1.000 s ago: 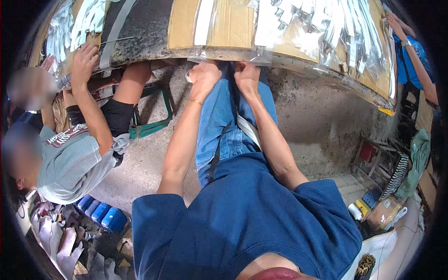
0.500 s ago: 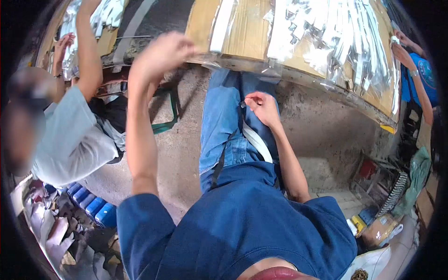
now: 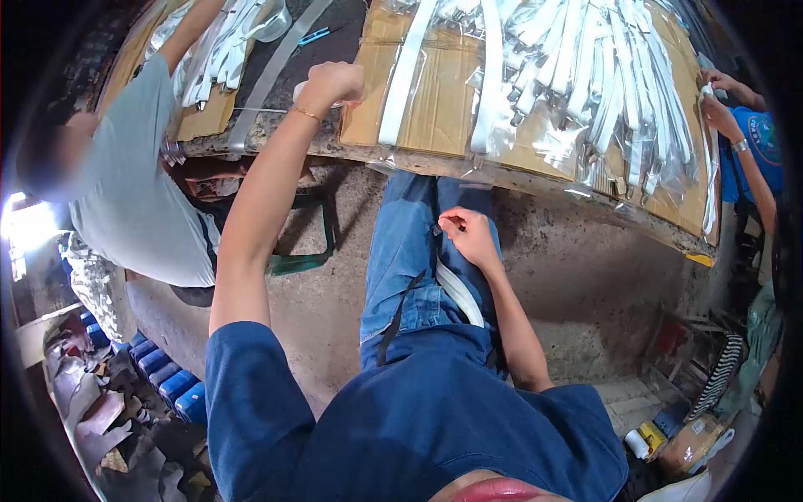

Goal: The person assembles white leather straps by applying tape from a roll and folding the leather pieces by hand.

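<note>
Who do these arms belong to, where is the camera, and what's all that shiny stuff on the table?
There is no robot here, just a person working with bare hands. The camera sits on the person's head and looks forward and down, so you see their own arms and lap.

On the table are sheets of cardboard. On them lie many white straps, with clear plastic around them that shines in the light.

The left hand is curled above the near part of the table. Something pale shows beside it, but I can't tell what. Over the lap, the right hand pinches a small dark thing, too tiny to name. The other arms, at the sides, belong to other people.
</note>
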Available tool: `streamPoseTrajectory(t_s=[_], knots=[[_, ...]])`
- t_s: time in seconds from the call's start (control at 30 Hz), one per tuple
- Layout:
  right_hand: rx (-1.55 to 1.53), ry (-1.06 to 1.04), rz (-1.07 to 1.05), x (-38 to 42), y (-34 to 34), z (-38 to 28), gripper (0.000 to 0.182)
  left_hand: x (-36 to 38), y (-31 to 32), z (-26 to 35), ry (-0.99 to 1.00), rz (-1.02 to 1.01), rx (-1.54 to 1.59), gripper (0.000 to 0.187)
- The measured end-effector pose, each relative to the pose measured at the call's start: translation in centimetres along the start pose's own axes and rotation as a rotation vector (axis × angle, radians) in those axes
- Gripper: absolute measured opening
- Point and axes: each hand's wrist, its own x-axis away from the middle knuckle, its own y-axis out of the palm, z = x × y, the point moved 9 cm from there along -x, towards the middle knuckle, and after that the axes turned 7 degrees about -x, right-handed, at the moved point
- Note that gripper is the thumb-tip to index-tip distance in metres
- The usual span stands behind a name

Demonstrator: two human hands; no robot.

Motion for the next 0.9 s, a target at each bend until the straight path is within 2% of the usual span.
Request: streamPoseTrajectory(t_s=[0.27,0.33,0.43,0.77,0.9], knots=[[0.0,-0.063,0.03,0.5,-0.3,-1.4,0.015,1.4,-0.5,-0.1,-0.069,-0.037,-0.013,0.021],[0.056,-0.042,0.011,0.7,-0.2,-1.9,0.014,1.9,-2.1,0.5,-0.027,0.355,-0.153,0.022],[0.05,-0.032,0.006,0.6,0.1,-1.7,0.014,2.0,-1.9,0.5,-0.036,0.395,-0.132,0.023],[0.054,-0.013,0.001,0.7,-0.2,-1.6,0.015,2.1,-1.4,-2.4,-0.019,0.347,-0.144,0.021],[0.054,-0.04,0.001,0.5,0.1,-1.6,0.016,2.0,-1.0,-3.3,0.02,0.206,0.007,0.026]])
